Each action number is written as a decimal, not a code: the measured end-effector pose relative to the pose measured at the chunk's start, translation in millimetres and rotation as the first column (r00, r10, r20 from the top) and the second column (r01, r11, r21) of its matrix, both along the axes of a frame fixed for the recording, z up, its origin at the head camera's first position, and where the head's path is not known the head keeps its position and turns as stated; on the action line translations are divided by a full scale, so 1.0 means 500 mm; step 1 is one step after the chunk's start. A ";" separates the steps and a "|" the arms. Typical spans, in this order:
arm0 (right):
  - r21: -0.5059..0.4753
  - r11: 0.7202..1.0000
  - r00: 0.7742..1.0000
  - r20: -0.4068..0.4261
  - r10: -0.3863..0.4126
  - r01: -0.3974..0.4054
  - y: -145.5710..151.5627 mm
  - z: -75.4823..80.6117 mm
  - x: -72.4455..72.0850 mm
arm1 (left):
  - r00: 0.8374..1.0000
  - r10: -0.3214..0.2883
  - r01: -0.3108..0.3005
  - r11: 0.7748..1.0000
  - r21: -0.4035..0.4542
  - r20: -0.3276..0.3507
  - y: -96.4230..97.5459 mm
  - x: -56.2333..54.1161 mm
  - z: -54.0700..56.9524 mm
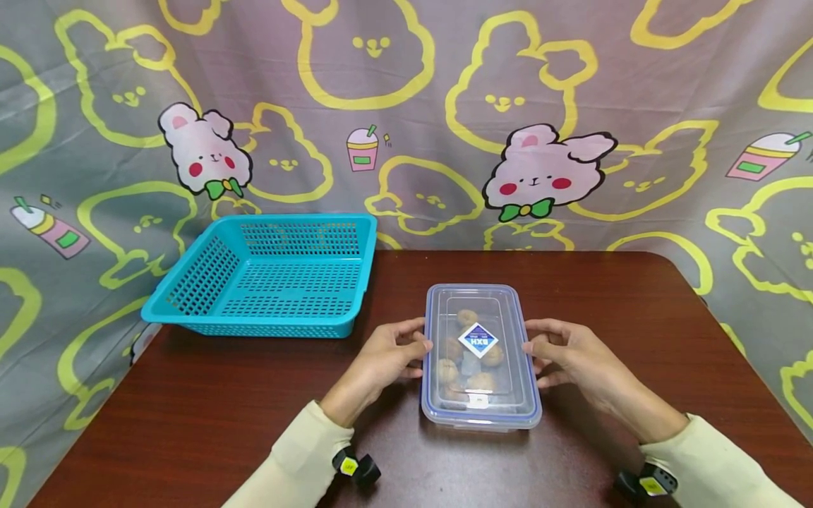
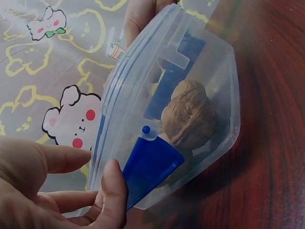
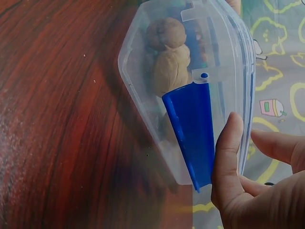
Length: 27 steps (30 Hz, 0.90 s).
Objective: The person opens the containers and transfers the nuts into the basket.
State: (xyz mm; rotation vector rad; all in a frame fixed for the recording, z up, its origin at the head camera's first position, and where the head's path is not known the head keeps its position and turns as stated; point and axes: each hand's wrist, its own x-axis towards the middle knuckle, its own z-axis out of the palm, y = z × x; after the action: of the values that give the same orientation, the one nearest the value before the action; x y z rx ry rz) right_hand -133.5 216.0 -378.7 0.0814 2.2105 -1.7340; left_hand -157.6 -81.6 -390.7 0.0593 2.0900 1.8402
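A clear plastic food container with a blue-edged lid lies between both hands, a diamond sticker on its lid. Inside show several tan, wrinkled, walnut-like lumps. My left hand grips the container's left edge, fingertips at the rim and beside a blue side latch. On the opposite side my right hand pinches the right edge. Its fingertips press near another blue latch. Both latches angle outward from the container's walls.
A turquoise perforated basket stands at the back left of the dark red-brown wooden table. Behind the table hangs a grey cloth printed with rabbits and yellow outlines.
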 end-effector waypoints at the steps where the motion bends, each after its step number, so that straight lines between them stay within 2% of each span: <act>1: 0.000 1.000 1.000 0.000 0.000 0.000 0.000 0.000 0.000 | 1.000 0.000 0.000 1.000 -0.001 0.000 0.000 0.000 0.000; 12: -0.026 1.000 1.000 -0.009 0.004 -0.004 0.001 0.003 0.002 | 1.000 0.007 -0.007 1.000 0.006 -0.021 0.001 0.004 0.009; 27: -0.046 0.999 0.999 -0.040 0.009 -0.011 0.001 0.028 0.008 | 0.998 0.014 -0.014 1.000 0.006 -0.065 -0.004 0.006 0.031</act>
State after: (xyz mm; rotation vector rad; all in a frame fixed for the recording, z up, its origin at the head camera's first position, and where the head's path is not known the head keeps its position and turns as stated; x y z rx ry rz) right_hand -129.7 216.7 -364.9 0.0249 2.1938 -1.7953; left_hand -154.5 -83.6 -375.0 0.1077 2.1335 1.8762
